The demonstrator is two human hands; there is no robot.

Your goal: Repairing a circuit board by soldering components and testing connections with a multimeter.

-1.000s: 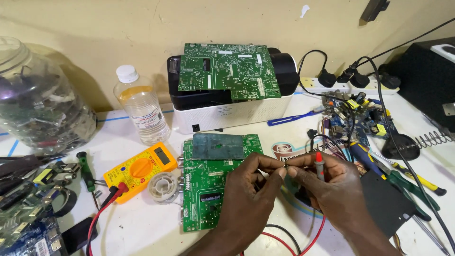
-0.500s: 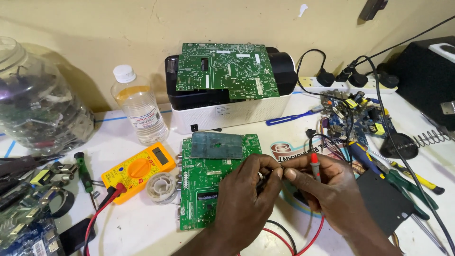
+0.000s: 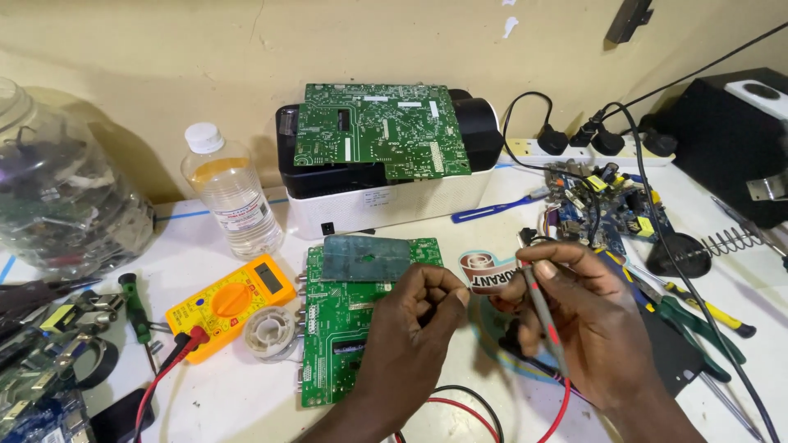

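White bench against a yellowish wall is carrying the work, w/ a green board (image 3: 345,344) lying flat near its front edge; taking that board as the landmark.

Left hand (image 3: 408,328) is hovering over the board's right half, fingers curled in and pressed together as if pinching sth small; can't tell what, it's hidden by the knuckles. Right hand (image 3: 587,316) is sitting just right of the board, thumb and forefinger pinching a red probe (image 3: 548,324) like a pen, tip pointing up toward the left hand. Red and black leads (image 3: 460,406) are looping below the board's right corner.

Left of the board: solder reel (image 3: 269,335), then a yellow meter (image 3: 230,302). Behind it a printer (image 3: 386,176) is carrying a second board; a clear bottle (image 3: 232,195) is standing behind-left.

Handling, as I judge it: probe is looking light, stiff, w/ a sharp tip, best pinched on the plastic grip, not the metal. Board is likely light, rigid but fragile, its solder points prickly; better taking it by the bare edges, not the parts or the metal shield (image 3: 367,258) at its back edge. Leads are looking soft, apt to snag.
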